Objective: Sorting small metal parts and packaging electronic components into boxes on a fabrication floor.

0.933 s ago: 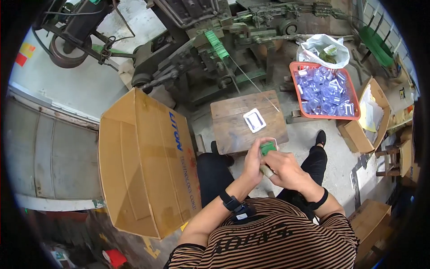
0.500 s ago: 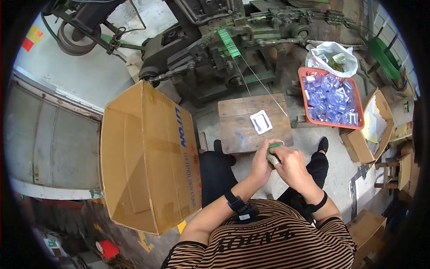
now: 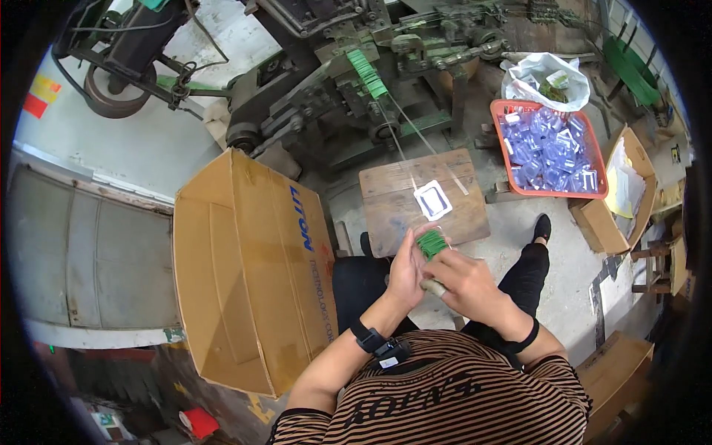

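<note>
My left hand, palm turned inward, cups a bundle of thin green pieces, seemingly in a clear case whose outline is hard to make out. Against its near side is my right hand, with curled fingers and a pale covering on one fingertip; what they grip, if anything, is hidden. Just beyond the hands stands a low wooden stool. On its top lies a white-edged card or tray with a dark outline. Two thin rails slope down to the stool from a row of green pieces on the machine.
The dark machine spans the far side. At right sits a red basket of clear bluish plastic cases, with a white plastic bag behind it. Large cardboard box stands at my left; a smaller open carton is at far right.
My hands have shifted slightly left and nearer to me and moved apart a little. More of the green bundle now shows in my left palm. The whole view has tilted slightly.
</note>
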Motion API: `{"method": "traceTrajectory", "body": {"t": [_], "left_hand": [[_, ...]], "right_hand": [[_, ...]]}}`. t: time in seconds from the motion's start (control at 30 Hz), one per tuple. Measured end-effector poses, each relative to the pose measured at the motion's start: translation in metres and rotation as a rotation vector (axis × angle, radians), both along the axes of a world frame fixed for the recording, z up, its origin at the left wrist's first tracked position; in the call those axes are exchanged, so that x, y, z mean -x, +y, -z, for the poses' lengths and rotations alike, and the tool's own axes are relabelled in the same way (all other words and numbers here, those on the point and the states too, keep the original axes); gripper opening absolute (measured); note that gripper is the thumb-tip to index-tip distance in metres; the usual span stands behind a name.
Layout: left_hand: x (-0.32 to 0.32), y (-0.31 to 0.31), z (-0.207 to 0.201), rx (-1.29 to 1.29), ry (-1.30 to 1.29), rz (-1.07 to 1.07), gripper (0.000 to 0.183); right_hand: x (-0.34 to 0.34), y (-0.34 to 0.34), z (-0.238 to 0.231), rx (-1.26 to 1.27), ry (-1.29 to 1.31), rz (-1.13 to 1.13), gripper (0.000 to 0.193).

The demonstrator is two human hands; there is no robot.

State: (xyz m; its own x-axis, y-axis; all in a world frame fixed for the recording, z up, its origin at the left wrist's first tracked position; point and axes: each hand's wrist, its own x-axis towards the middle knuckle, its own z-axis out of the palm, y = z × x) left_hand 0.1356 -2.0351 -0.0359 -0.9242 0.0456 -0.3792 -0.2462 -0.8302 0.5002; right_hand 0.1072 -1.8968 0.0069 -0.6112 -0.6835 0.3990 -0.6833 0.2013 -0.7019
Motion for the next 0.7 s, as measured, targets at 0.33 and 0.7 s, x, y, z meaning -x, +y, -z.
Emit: {"method": "traceTrajectory", "body": {"t": [0.33,0.7], "left_hand": [[-0.004,-0.011,-0.003,0.063,-0.047,0.012,0.043],[0.000,-0.037,-0.021,0.148,-0.008,0.087,0.045]], "right_hand": [[-0.008,-0.022,-0.002,-0.049,-0.025,0.033,0.022],[0.003,-0.029,-0.019,0.223,-0.286,0.287,0.014]]}}
